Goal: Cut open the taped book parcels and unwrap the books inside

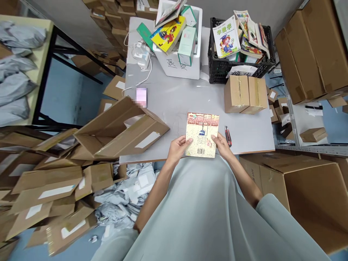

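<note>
A cream book (198, 143) with red lettering and a barcode near its bottom is held between my hands, over the front edge of the grey table (174, 94). My left hand (178, 146) grips its left side, thumb on the cover. On the opposite side, my right hand (221, 145) pinches the right edge with the thumb on top; the fingers behind the book are hidden. Just right of the right hand lies a red and black box cutter (228, 136). To the left, an open cardboard box (122, 132) rests tilted on the table.
A white foam box (176, 67) of books and cartons stands at the back, beside a black crate (216, 70) of books. Two small cardboard boxes (237, 96) sit right. Discarded boxes (54, 181) and grey bags (125, 203) cover the floor at left; a large open carton (272, 181) stands right.
</note>
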Demonstrator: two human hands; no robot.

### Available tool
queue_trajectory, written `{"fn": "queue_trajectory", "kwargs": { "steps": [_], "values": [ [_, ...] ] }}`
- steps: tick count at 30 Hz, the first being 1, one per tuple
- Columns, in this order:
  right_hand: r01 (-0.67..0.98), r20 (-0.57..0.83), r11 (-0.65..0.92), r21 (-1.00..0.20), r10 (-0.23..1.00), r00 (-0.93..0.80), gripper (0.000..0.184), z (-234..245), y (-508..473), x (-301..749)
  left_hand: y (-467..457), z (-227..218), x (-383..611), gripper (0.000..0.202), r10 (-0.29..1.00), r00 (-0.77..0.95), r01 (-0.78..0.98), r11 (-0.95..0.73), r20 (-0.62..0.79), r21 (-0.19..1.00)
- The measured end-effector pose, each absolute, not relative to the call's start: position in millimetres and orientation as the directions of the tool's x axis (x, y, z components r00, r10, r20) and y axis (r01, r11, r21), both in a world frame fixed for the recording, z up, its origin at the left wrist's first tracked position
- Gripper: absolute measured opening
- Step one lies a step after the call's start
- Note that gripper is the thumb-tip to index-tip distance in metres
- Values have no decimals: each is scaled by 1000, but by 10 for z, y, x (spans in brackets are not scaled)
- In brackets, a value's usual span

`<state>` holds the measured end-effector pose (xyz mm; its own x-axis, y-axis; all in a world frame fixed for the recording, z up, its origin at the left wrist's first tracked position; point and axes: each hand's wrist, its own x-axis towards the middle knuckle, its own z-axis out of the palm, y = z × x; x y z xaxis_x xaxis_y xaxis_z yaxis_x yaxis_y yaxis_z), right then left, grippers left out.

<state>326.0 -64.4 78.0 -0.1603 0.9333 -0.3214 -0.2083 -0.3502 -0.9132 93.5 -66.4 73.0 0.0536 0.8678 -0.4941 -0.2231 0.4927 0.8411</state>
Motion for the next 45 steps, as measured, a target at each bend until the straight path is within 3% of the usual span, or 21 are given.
{"fn": "queue_trajectory", "kwargs": {
  "steps": [7,10,13,16,20,23,25,28,30,33,36,45],
  "values": [
    [-182,-301,-321,-929,945,-126,69,623,-612,3220,-666,743,966,81,880,-19,-197,461,-474,865],
    [-121,-308,-307,-944,951,-17,78,528,-590,3212,-671,758,1007,79,896,-72,-166,422,-438,891],
    [-68,-336,-330,-941,938,88,89,495,-596,3150,-698,784,1094,67,929,-149,-51,336,-340,941],
    [-93,-344,-344,-934,939,-14,87,544,-631,3003,-780,810,1240,49,957,-191,184,255,-220,949],
    [-116,-302,-298,-948,953,17,63,603,-613,2848,-919,826,1453,35,1000,-6,498,17,-16,867],
    [-159,-359,-343,-926,929,91,53,594,-547,2897,-925,793,1484,45,981,183,494,-149,65,857],
    [-222,-396,-372,-902,915,76,55,592,-522,2986,-861,733,1403,50,984,158,488,-148,79,860],
    [-344,-427,-392,-853,904,29,58,627,-535,3123,-721,611,1196,66,998,-58,483,6,25,876],
    [-401,-441,-404,-823,898,1,59,668,-557,3186,-642,550,1071,78,986,-123,365,154,-117,918],
    [-434,-452,-415,-799,892,-21,60,718,-569,3236,-573,550,978,81,935,-8,92,354,-355,931],
    [-454,-463,-420,-786,886,-20,63,732,-543,3268,-530,631,986,78,882,77,-64,469,-464,881],
    [-468,-506,-434,-770,862,32,75,623,-417,3362,-375,786,1217,74,780,271,-164,615,-564,771]
  ]
}}
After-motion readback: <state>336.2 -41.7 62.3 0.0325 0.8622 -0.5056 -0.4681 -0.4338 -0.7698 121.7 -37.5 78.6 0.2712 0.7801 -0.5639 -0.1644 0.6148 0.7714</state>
